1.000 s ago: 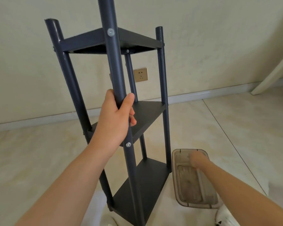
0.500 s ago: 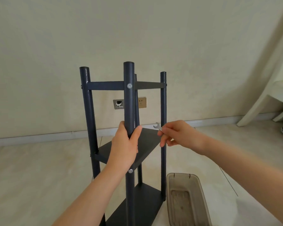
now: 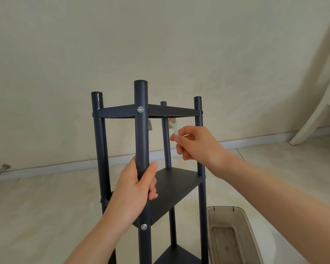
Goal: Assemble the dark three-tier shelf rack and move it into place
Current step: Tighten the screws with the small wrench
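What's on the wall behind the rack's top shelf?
A grey socket plate's edge shows beside the front post. A tan plate next to it is mostly covered by the shelf and the wrench in the right hand.

Dark three-tier rack upright on floor

1. The shelf rack stands on the floor before me, with the wall behind it.
2. My left hand is round its front post, between the top and middle shelves.
3. My right hand, with a wrench, is right of that post, under the top shelf.
4. A plastic bin lies on the floor just right of the rack.
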A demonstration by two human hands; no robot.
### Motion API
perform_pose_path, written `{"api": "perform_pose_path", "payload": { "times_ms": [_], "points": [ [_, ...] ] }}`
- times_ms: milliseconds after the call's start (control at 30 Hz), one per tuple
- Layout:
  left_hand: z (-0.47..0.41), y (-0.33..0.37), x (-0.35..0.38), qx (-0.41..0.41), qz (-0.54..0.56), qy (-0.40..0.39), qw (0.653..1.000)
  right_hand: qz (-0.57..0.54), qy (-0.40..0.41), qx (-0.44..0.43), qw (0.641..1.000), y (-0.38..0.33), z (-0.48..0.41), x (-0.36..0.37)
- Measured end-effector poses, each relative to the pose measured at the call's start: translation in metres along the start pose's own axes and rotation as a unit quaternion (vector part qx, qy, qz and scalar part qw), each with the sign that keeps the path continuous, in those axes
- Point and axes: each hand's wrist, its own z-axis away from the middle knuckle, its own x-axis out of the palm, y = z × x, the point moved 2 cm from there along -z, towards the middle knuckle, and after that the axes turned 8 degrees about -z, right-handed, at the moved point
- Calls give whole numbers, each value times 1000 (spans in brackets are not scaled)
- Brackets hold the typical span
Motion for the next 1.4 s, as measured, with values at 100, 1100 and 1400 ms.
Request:
{"api": "perform_pose_path", "payload": {
  "times_ms": [100,1100,1400],
  "points": [
    [5,-2,-8,-16,-9,8,1000,2,-42,-3,999,-2,0,16],
    [5,-7,-34,77,-261,88,958,-33,-20,-94,995,-28,-3,63],
    [4,-10,-41,77,-259,74,960,-25,-28,-106,994,-33,-4,60]
  ]
}}
